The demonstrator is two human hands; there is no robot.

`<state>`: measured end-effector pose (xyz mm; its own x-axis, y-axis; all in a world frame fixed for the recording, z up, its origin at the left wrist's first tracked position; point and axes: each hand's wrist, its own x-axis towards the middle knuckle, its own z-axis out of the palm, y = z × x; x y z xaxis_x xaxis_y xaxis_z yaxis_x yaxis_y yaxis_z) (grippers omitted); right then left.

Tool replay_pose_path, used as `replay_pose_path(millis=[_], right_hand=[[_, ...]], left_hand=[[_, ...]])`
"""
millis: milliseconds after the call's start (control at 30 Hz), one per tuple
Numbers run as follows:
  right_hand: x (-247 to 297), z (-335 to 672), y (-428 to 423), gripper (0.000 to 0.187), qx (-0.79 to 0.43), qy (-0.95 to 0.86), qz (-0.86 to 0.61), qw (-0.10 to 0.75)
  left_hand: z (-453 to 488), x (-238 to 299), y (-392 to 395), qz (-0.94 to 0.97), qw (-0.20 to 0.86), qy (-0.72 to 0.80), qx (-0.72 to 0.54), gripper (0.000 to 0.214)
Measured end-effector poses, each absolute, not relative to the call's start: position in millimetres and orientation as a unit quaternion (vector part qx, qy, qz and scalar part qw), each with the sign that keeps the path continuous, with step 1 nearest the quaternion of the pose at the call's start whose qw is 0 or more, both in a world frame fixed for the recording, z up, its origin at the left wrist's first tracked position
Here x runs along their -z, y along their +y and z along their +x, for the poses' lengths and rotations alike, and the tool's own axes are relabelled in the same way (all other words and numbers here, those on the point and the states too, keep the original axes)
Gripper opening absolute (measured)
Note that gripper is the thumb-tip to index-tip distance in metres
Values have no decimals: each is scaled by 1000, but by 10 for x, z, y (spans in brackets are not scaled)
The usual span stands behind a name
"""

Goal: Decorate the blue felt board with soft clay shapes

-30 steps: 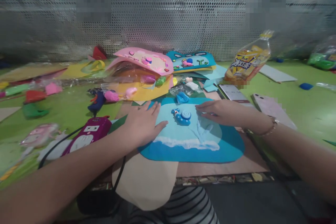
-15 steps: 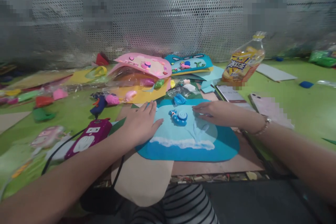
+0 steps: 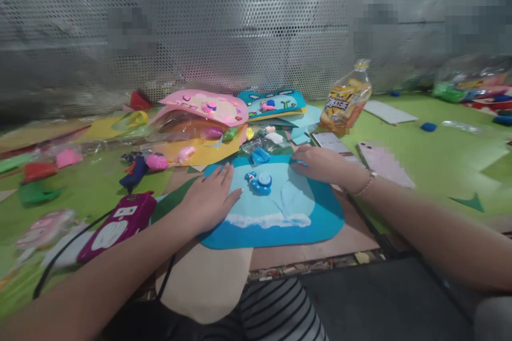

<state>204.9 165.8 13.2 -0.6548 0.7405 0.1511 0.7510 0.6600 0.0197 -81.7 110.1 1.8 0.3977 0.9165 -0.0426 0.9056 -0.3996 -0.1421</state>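
Observation:
A blue board (image 3: 272, 237) with a light blue middle lies in front of me, with a white wavy strip across its lower part. On it sits a small blue clay snail (image 3: 260, 184) with a pale spiral shell. My left hand (image 3: 210, 194) rests flat on the board's left side, fingers spread, holding nothing. At the upper right edge is my right hand (image 3: 320, 162), its fingers bent and drawn together. A bright blue streak shows between them; whether it is clay or the board behind is unclear. A lump of blue clay (image 3: 261, 155) lies on plastic just beyond the board.
Behind are a pink decorated board (image 3: 204, 106) and a teal decorated board (image 3: 276, 104). A drink bottle (image 3: 346, 98) leans at the right, near a pink phone (image 3: 384, 162). A purple power strip (image 3: 118, 226) lies by my left forearm. Several coloured clay lumps are scattered at left.
The view has turned slightly right, so things appear shifted left. My right hand's fingers, stretched over the board before, are now curled at its upper right edge. My left hand stays flat.

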Motion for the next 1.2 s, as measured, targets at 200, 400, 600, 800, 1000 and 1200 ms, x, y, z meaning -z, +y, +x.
replay_pose_path(millis=[200, 400, 600, 800, 1000, 1200], right_hand=[[-81, 2016, 1650, 38, 75, -865, -495, 26], [-93, 2037, 1708, 50, 31, -853, -519, 44], [-157, 2037, 1720, 30, 36, -846, -531, 14], [-288, 1995, 1628, 19, 64, -836, -545, -19], [-465, 2051, 1286, 20, 79, -832, -547, -42], [-494, 2397, 1050, 17, 87, -849, -515, -78]], left_hand=[[-773, -40, 1090, -835, 37, -545, -66, 67], [-793, -47, 1069, -839, 19, -540, -60, 67], [-794, -3, 1051, -844, 21, -533, -48, 67], [-772, -19, 1000, -850, 32, -525, -38, 64], [-734, -71, 834, -865, 38, -498, -47, 67], [-702, -187, 708, -894, 14, -444, -61, 67]])
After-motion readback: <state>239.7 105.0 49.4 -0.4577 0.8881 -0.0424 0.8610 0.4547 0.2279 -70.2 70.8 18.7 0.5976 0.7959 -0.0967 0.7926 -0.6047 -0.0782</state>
